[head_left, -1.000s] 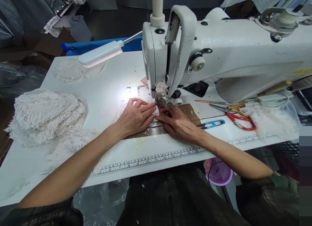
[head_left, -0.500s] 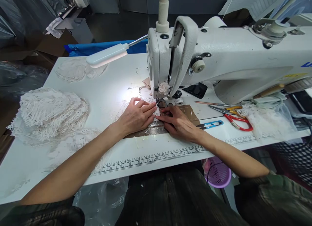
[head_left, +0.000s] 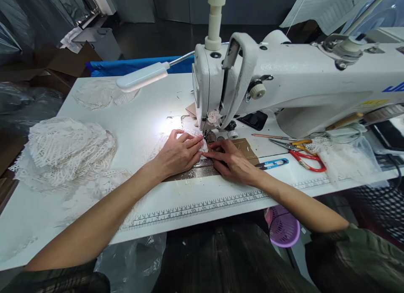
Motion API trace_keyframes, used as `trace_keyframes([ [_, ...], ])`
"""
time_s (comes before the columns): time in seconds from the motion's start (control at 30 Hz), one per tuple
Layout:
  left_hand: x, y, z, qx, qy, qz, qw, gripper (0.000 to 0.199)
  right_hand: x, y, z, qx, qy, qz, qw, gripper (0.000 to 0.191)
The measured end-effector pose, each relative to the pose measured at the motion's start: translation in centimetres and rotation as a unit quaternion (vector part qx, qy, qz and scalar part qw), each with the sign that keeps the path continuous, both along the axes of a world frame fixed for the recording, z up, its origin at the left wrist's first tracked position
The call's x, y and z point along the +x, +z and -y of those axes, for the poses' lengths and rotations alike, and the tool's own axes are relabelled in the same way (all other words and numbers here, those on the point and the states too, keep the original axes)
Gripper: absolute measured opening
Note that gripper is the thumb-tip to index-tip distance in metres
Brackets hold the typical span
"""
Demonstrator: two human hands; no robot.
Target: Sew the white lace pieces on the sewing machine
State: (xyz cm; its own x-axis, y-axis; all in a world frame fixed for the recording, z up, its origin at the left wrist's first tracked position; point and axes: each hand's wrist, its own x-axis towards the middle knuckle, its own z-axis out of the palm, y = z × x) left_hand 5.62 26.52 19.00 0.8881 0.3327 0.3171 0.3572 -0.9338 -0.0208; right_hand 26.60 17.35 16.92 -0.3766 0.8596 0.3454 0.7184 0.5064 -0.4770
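Observation:
A white lace piece [head_left: 205, 148] lies under the needle area of a white sewing machine [head_left: 293, 67]. My left hand [head_left: 182, 153] rests flat on the lace just left of the presser foot, fingers stretched toward it. From the right, my right hand [head_left: 229, 160] has its fingers bent and closed at the lace's edge, thumb and index finger near the left fingertips. Both hands cover much of the lace, and the stitch point itself is hard to see. Below them is a brown taped plate [head_left: 202, 170] with thread scraps.
Lace pieces [head_left: 67, 152] are piled at left, with flatter lace [head_left: 94, 93] behind. A lamp [head_left: 143, 76] lights the work. On the right lie blue thread snips [head_left: 274, 163], red-handled scissors [head_left: 307, 160], a pencil [head_left: 273, 136] and a phone [head_left: 254, 119]. A printed ruler [head_left: 202, 209] runs along the front edge.
The view has shifted slightly, so the machine and table sit a little lower. Both hands keep nearly the same place on the lace by the needle.

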Motion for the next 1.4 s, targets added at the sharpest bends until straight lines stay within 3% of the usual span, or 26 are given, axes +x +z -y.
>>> trace_keyframes([
  [0.3, -0.15, 0.17, 0.23, -0.004, 0.009, -0.029, 1.000, 0.037, -0.28, -0.30, 0.04, 0.039, 0.004, -0.027, 0.999, 0.037],
  [1.03, 0.16, -0.43, -0.04, 0.048, 0.007, -0.035, 0.998, 0.039, 0.00, -0.28, -0.14, 0.030, 0.017, -0.051, 0.998, 0.034],
  [1.4, 0.10, -0.51, -0.01, 0.005, 0.019, 0.012, 1.000, 0.031, 0.05, -0.36, -0.17, 0.005, 0.009, -0.061, 0.998, 0.039],
])
